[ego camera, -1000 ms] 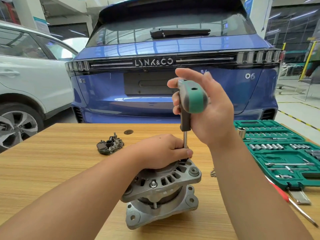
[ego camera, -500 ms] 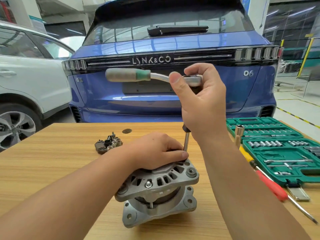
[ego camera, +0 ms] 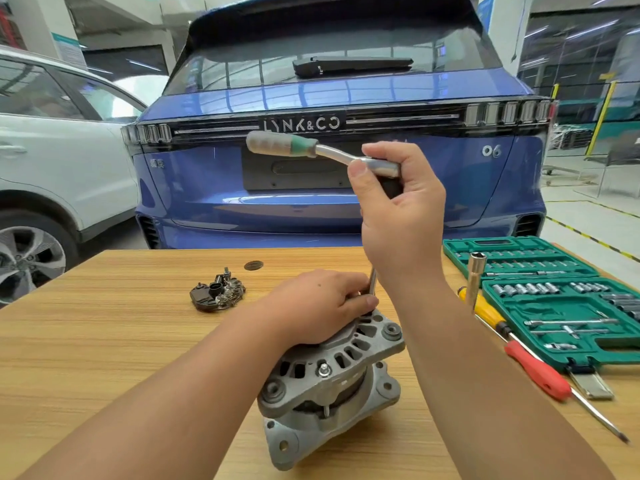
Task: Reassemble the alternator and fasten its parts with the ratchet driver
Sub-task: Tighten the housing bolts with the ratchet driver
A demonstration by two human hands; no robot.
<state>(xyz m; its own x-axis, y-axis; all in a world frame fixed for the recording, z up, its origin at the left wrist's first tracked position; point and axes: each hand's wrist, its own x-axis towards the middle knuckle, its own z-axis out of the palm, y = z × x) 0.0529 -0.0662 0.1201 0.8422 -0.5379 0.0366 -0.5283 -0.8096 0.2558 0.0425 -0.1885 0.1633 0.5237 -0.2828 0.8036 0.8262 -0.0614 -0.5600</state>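
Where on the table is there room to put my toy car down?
The wooden table is bare on the near left, between its left edge and the left forearm, in front of the black alternator part. The right side is crowded: green socket case, yellow screwdriver and red screwdriver. The alternator fills the middle.

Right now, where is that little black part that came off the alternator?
The black part lies on the wooden table, left of the alternator and beyond the left hand, near a small dark disc.
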